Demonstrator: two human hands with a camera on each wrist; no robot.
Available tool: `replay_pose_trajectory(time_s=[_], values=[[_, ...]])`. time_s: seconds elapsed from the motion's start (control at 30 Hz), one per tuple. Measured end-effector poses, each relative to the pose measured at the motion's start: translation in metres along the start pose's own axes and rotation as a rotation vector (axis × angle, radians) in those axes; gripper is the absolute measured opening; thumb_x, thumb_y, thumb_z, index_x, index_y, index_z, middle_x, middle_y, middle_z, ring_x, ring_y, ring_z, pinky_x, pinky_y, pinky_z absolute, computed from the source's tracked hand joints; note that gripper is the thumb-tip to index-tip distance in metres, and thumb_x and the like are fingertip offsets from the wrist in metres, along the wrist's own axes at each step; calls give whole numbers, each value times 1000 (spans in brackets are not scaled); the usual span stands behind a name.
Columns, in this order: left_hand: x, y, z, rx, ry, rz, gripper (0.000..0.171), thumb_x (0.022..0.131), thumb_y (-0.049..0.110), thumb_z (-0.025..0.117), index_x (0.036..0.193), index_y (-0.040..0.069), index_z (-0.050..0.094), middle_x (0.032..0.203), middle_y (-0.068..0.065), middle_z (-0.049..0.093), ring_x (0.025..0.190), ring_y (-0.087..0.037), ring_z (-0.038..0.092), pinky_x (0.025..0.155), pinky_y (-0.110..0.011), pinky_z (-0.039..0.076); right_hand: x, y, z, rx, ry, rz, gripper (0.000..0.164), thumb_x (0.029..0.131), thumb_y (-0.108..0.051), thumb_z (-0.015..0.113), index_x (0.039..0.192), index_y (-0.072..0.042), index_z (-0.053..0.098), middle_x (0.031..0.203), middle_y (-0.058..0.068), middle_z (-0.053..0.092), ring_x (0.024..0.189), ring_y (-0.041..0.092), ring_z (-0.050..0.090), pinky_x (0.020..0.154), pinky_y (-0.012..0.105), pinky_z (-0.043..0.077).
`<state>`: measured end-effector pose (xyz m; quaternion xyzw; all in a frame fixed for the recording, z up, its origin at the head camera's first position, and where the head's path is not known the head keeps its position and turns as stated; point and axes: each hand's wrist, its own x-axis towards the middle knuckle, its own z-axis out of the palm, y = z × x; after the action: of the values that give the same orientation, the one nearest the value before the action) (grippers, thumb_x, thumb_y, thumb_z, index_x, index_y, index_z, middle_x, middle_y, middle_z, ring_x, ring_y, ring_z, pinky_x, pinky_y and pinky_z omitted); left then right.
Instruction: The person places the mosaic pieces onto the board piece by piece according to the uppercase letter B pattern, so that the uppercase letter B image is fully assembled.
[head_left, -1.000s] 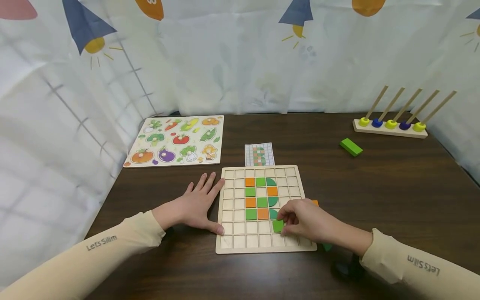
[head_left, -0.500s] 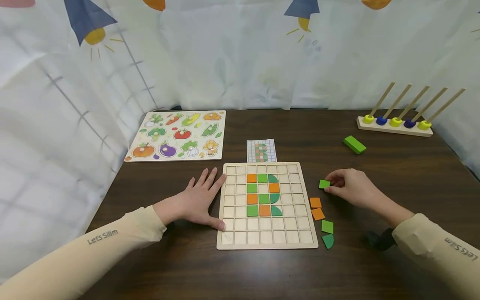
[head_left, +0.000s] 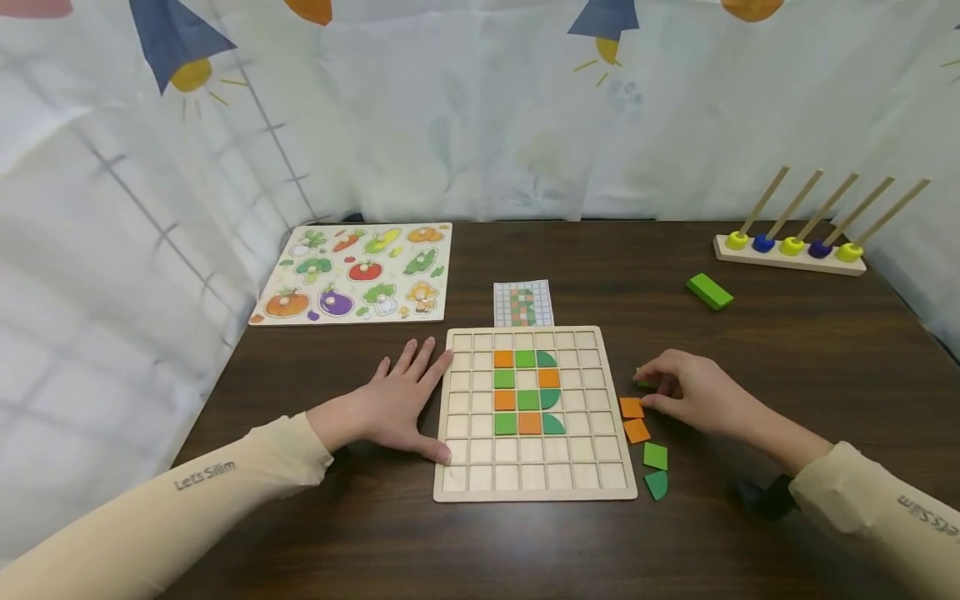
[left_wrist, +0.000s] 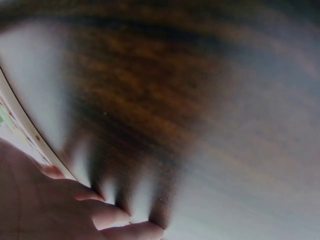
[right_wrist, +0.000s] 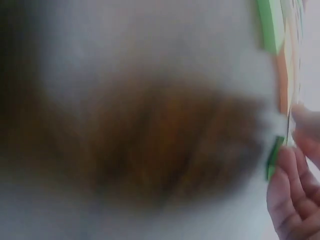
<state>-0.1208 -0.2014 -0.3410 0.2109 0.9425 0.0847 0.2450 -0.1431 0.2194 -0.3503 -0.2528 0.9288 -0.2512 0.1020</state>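
My left hand (head_left: 393, 407) lies spread with straight fingers at the left edge of the wooden grid board (head_left: 480, 478), its thumb and index finger touching the rim. Orange, green and teal tiles (head_left: 528, 400) fill some of the board's cells. To the right of the board, my right hand (head_left: 697, 392) is low over the table, thumb and fingers apart. A green square tile (right_wrist: 275, 157) lies by its fingertips, mostly hidden in the head view. Its thumb tip is at the edge of an orange tile (head_left: 631, 407); whether they touch I cannot tell.
Another orange tile (head_left: 637, 431), a green square (head_left: 656, 456) and a teal quarter-circle (head_left: 656, 485) lie beside the board. Behind it is a pattern card (head_left: 523, 302). Farther off are a vegetable puzzle (head_left: 352, 271), a green block (head_left: 709, 292) and a peg stand (head_left: 791, 255).
My right hand has carried a green square tile off the board to the table on the right and let go of it, then shifted slightly toward the orange tiles. The left hand stays put.
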Motion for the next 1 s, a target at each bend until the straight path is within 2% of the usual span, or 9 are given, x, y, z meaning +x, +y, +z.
replay_pose_trajectory(time_s=[0.1, 0.2, 0.5, 0.83, 1.0], values=[[0, 0, 1, -3, 4, 2, 136, 72, 75, 77, 165, 6, 6, 170, -27, -1, 157, -51, -2, 116, -77, 14, -4, -4, 4, 34, -46, -36, 22, 87, -16, 81, 107, -8, 75, 92, -4, 64, 72, 0, 53, 63, 22, 50], [0, 0, 2, -5, 0, -4, 136, 72, 76, 76, 165, 6, 5, 170, -27, -1, 157, -51, -2, 116, -77, 14, -5, -5, 7, 45, -63, -34, 22, 88, -19, 81, 107, -9, 75, 91, -6, 63, 73, 0, 53, 65, 22, 50], [0, 0, 3, -13, -19, -1, 137, 72, 77, 75, 165, 8, 3, 171, -26, -4, 157, -51, -3, 116, -78, 13, -5, -1, 9, 25, -47, 5, 18, 91, -16, 78, 107, -9, 74, 92, -6, 67, 77, 3, 56, 66, 23, 50], [3, -2, 3, 7, -17, -3, 137, 71, 79, 74, 166, 9, 3, 171, -24, -4, 157, -50, -5, 117, -77, 12, -4, -2, 0, 20, -105, 4, 29, 88, -14, 80, 114, -3, 73, 93, -3, 68, 77, 3, 59, 67, 22, 54], [2, -2, 2, 1, -16, 3, 137, 71, 79, 74, 166, 9, 3, 171, -25, -4, 157, -50, -4, 116, -77, 12, -5, -2, 1, 23, -99, 18, 26, 87, -12, 81, 111, -4, 73, 92, -3, 68, 76, 3, 59, 66, 22, 53]])
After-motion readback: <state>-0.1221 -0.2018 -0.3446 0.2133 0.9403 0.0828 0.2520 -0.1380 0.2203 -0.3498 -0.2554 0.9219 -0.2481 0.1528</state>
